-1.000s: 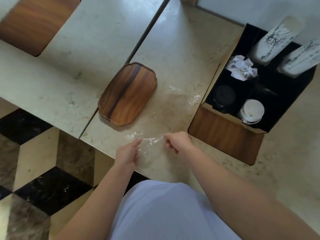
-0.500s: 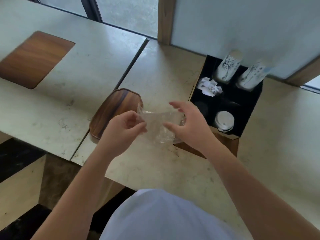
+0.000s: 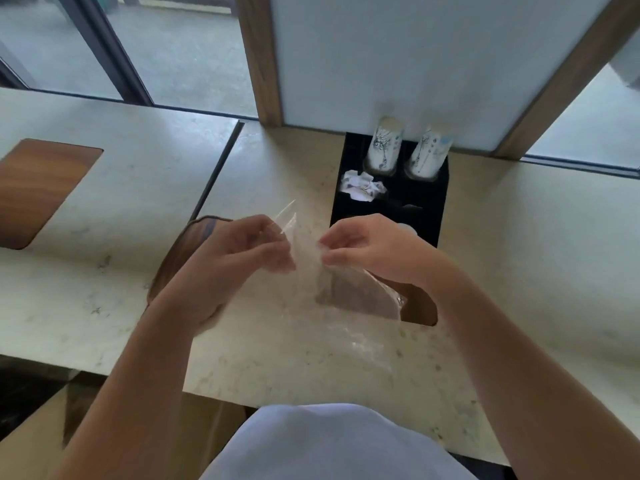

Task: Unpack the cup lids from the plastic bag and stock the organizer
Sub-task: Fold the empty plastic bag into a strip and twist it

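My forearms are bare to both hands, left hand (image 3: 239, 258) and right hand (image 3: 374, 251), above my plain pale lavender-white top (image 3: 332, 445).

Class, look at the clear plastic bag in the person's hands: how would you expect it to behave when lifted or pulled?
The bag is probably floppy: it sags and creases below the left hand and right hand. It looks very light, being thin and see-through. Its glossy film may be slippery, so both hands pinch it.
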